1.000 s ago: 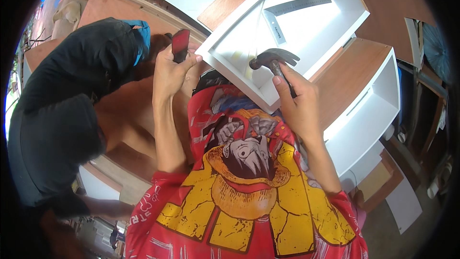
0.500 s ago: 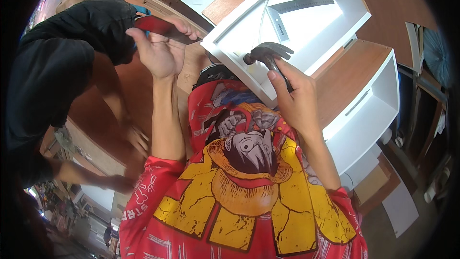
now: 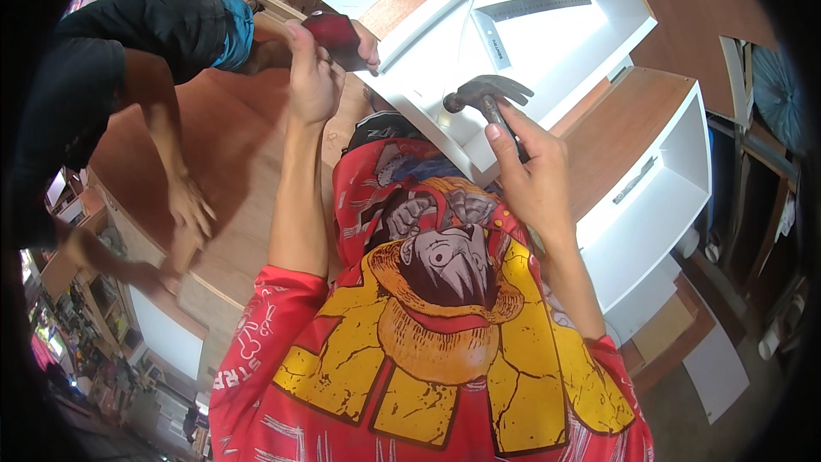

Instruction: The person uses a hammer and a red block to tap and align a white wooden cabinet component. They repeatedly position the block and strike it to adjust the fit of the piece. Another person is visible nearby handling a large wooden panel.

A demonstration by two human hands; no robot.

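Observation:
My right hand (image 3: 537, 167) is closed round the handle of a claw hammer (image 3: 489, 94), its dark metal head raised above the near corner of a white open box or drawer (image 3: 410, 86). To the left, my raised left hand (image 3: 316, 86) grips a flat, glossy dark red object (image 3: 335, 38) whose kind I cannot make out. Its fingers are partly hidden behind that object, which is beside the box's left corner. Inside the box lies a metal try square (image 3: 494, 43) with a dark, ruled blade.
A second white box with a brown wooden side (image 3: 637, 124) stands at the right. At the left, another person in dark clothes (image 3: 162, 26) bends over a brown wooden panel (image 3: 239, 137), hands low. Offcut boards (image 3: 714, 368) lie at the lower right.
My left hand has risen slightly and moved right, turning the red object. The hammer shifts very little. The other person's hands have moved left and up.

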